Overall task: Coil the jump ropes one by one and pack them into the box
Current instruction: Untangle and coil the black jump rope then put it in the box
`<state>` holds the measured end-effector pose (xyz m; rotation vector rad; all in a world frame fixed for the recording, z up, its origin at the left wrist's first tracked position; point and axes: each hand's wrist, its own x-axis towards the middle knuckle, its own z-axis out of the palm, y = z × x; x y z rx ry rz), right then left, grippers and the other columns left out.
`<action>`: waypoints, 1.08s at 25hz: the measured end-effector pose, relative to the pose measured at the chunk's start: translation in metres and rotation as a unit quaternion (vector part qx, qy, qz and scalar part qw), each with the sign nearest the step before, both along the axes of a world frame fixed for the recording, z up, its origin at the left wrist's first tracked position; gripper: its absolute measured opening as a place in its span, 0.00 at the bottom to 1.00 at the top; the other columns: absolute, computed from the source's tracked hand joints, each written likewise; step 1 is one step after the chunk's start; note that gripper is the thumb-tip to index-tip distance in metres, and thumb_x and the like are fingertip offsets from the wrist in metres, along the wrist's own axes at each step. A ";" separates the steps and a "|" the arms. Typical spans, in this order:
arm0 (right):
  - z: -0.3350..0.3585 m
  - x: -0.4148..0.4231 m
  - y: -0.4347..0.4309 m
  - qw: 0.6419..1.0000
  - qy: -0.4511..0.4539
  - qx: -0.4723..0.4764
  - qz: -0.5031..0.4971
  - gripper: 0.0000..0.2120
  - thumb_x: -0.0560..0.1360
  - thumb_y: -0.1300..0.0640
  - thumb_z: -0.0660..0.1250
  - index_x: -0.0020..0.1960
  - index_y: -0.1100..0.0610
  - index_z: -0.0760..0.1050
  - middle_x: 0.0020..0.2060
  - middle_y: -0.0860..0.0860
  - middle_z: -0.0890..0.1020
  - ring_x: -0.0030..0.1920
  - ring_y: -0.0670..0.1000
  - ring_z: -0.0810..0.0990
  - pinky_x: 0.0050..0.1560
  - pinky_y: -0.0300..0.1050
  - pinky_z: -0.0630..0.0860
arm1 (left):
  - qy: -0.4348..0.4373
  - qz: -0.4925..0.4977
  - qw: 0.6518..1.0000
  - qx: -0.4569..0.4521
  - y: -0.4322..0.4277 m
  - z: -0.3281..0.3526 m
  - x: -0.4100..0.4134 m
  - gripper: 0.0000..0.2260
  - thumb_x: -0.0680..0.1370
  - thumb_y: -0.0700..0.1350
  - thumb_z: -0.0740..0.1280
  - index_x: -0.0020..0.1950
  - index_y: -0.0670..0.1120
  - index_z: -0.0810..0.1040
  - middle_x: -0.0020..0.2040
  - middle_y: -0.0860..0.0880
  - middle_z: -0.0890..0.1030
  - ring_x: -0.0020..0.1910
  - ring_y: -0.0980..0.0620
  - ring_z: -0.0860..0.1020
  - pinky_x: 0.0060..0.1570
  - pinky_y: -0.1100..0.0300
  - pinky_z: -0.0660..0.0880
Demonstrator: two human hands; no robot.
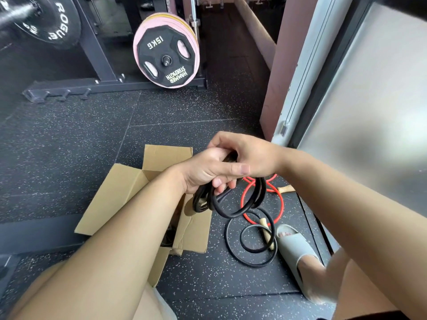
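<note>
Speckled rubber gym floor (69, 146), rack behind. Left hand (205, 174) and right hand (251, 153) both grip the black coiled rope (233, 211), loops hanging down. It's over the box's (115, 195) right edge, so the opening sits just down-left, nearer the left hand I'd say.

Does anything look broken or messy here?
The cardboard box has a creased, buckled side wall. A red rope and a black rope lie loose on the floor beside it, unpacked. The left hand and right hand grip a coiled rope.
</note>
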<state>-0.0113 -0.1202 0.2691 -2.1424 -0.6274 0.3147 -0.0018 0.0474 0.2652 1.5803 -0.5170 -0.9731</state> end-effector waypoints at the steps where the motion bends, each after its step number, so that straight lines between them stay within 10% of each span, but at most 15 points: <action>1: 0.003 0.002 -0.005 0.999 0.039 0.010 0.012 0.28 0.68 0.57 0.81 0.62 0.58 0.71 0.49 0.53 0.84 0.42 0.44 0.84 0.44 0.42 0.81 | 0.009 -0.013 1.000 -0.018 0.002 0.000 0.002 0.19 0.67 0.49 0.77 0.45 0.41 0.71 0.24 0.49 0.73 0.18 0.56 0.67 0.18 0.65 0.65; 6: 0.011 0.012 -0.035 0.994 0.104 0.018 0.019 0.32 0.67 0.64 0.72 0.70 0.57 0.69 0.61 0.60 0.79 0.59 0.55 0.79 0.67 0.62 0.72 | 0.051 -0.006 0.992 -0.111 0.024 0.007 0.019 0.15 0.68 0.43 0.74 0.50 0.39 0.75 0.24 0.52 0.68 0.16 0.59 0.64 0.18 0.66 0.63; 11: 0.007 0.017 -0.037 0.983 0.152 0.085 0.051 0.36 0.67 0.71 0.63 0.75 0.60 0.62 0.69 0.68 0.71 0.68 0.62 0.73 0.71 0.62 0.66 | 0.049 0.034 0.991 -0.120 0.021 0.007 0.017 0.12 0.72 0.42 0.69 0.52 0.39 0.75 0.23 0.52 0.68 0.17 0.59 0.64 0.19 0.65 0.65; 20: 0.006 0.008 -0.038 0.970 0.157 0.185 -0.024 0.27 0.68 0.66 0.70 0.66 0.59 0.69 0.51 0.55 0.78 0.50 0.48 0.78 0.51 0.41 0.76 | 0.064 0.100 0.971 -0.205 0.035 0.020 0.022 0.08 0.73 0.38 0.65 0.50 0.39 0.78 0.21 0.54 0.67 0.16 0.59 0.64 0.19 0.66 0.65; 24: -0.010 0.003 -0.014 0.980 -0.066 0.053 -0.179 0.13 0.68 0.58 0.63 0.52 0.56 0.72 0.37 0.51 0.76 0.35 0.47 0.73 0.38 0.48 0.73 | -0.080 0.211 0.973 -0.044 0.031 0.018 0.023 0.04 0.77 0.36 0.68 0.50 0.43 0.78 0.25 0.50 0.72 0.22 0.52 0.73 0.29 0.59 0.74; 27: -0.002 0.005 -0.014 0.976 -0.057 0.023 -0.208 0.11 0.69 0.57 0.64 0.51 0.56 0.75 0.33 0.48 0.77 0.32 0.47 0.75 0.36 0.48 0.74 | -0.096 0.236 0.967 0.031 0.031 0.015 0.029 0.08 0.77 0.35 0.68 0.55 0.43 0.78 0.37 0.45 0.81 0.34 0.47 0.83 0.37 0.53 0.81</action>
